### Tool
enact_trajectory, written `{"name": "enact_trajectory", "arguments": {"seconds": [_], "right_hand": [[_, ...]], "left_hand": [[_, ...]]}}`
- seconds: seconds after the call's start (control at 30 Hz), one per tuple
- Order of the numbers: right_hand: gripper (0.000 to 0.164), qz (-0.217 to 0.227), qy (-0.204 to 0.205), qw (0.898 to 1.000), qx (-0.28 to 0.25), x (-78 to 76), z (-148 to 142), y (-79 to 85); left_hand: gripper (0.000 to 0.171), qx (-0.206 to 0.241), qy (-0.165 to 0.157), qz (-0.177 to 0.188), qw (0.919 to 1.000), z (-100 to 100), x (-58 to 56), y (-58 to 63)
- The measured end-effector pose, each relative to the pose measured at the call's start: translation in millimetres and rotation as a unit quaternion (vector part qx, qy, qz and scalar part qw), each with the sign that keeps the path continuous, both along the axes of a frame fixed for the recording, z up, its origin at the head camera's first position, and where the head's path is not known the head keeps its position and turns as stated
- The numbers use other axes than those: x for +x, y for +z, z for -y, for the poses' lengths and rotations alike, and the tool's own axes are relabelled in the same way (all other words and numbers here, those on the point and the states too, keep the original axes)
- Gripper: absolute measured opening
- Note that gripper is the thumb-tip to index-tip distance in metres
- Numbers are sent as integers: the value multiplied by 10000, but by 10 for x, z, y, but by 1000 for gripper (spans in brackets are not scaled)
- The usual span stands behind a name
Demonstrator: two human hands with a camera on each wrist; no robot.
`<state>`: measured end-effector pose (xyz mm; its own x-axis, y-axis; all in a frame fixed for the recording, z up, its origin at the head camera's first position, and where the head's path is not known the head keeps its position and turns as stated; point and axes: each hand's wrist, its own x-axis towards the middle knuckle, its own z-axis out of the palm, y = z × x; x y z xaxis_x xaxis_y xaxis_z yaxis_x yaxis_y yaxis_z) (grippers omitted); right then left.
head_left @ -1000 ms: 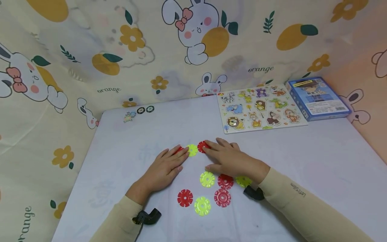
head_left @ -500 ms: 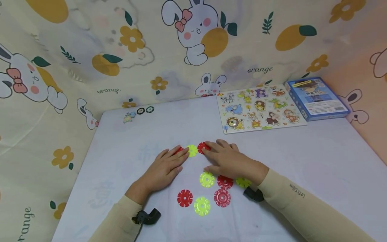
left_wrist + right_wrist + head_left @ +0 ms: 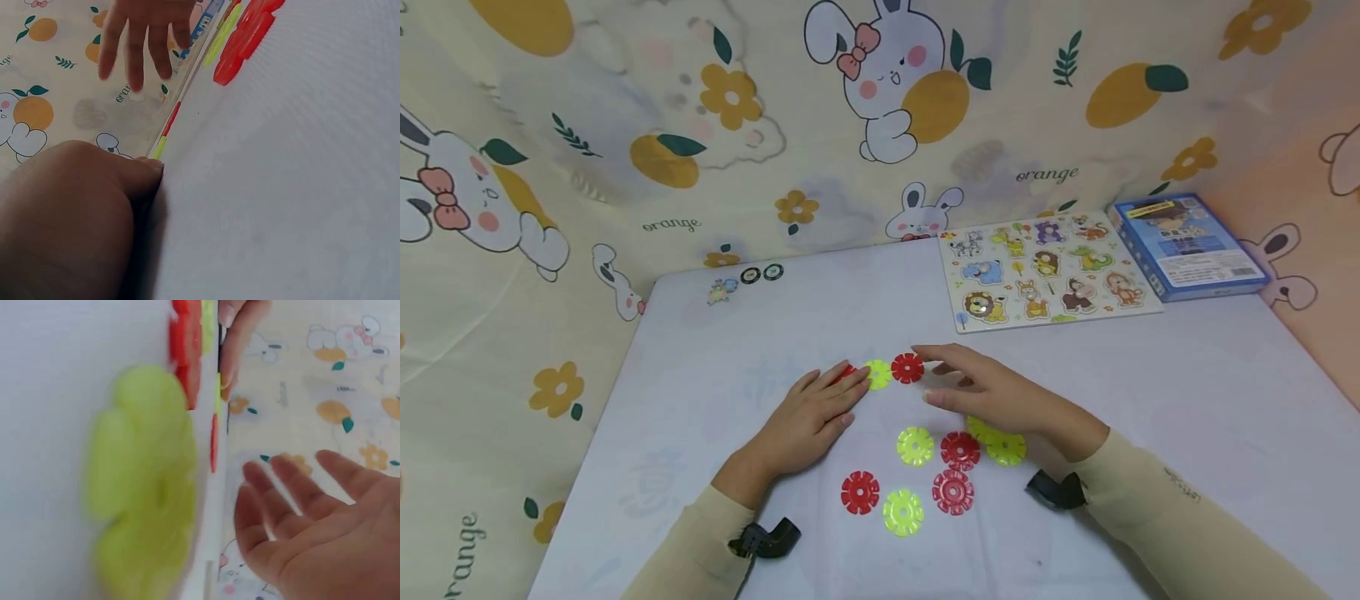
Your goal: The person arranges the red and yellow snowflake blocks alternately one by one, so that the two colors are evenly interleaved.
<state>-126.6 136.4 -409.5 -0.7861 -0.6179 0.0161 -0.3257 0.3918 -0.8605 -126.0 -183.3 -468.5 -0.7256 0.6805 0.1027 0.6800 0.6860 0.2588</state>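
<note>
My left hand [image 3: 808,417] rests flat on the table, fingers over a red notched plastic disc [image 3: 848,372] that is mostly hidden. Its fingertips reach the edge of a yellow-green disc [image 3: 878,375], which sits in a row with another red disc [image 3: 907,368]. Just right of that row, my right hand [image 3: 992,387] hovers with nothing in it; the right wrist view shows its fingers spread and relaxed. Below it lie two overlapping yellow-green discs [image 3: 1006,450], one partly covered by the hand in the head view.
Nearer the front lie red discs [image 3: 860,493] and yellow-green discs [image 3: 903,512]. An animal puzzle board [image 3: 1045,271] and a blue box [image 3: 1191,246] stand at the back right. Two small black rings [image 3: 772,272] and a small sticker-like figure [image 3: 720,290] are at the back left.
My right hand has come off the red disc at the row's right end and moved slightly right and up, uncovering that disc. The left hand has stayed put.
</note>
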Motion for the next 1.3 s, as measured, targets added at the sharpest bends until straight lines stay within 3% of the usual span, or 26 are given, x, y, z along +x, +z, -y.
{"name": "enact_trajectory", "arguments": {"seconds": [0.1,0.17,0.47,0.63,0.73,0.97,1.13,1.3], "right_hand": [[57,261,76,9985,-485,46,-120,-25],[58,319,36,9985,-433,70,-219,-72],[81,444,-288,9947,887,162,-749,-253],[58,-178,-67,9888,1482,209,-833,-273],[43,-313,68,9865,1608,219,-813,-264],[19,629,-9,9911,1169,246,-744,-194],[14,902,-634,9925,524,156,-653,-189],[14,1064,-1461,9835,77,-39,-529,-222]], "left_hand": [[55,45,2,-26,10000,1,-3,-9],[55,69,-10,-35,10000,0,-6,-10],[56,86,-24,23,10000,-3,2,-8],[56,81,-16,-46,10000,5,9,2],[56,62,20,-72,10000,8,12,0],[57,22,49,-100,9999,14,7,-21],[56,14,48,-120,9999,18,2,-21],[56,55,4,-74,10000,9,-1,-13]]}}
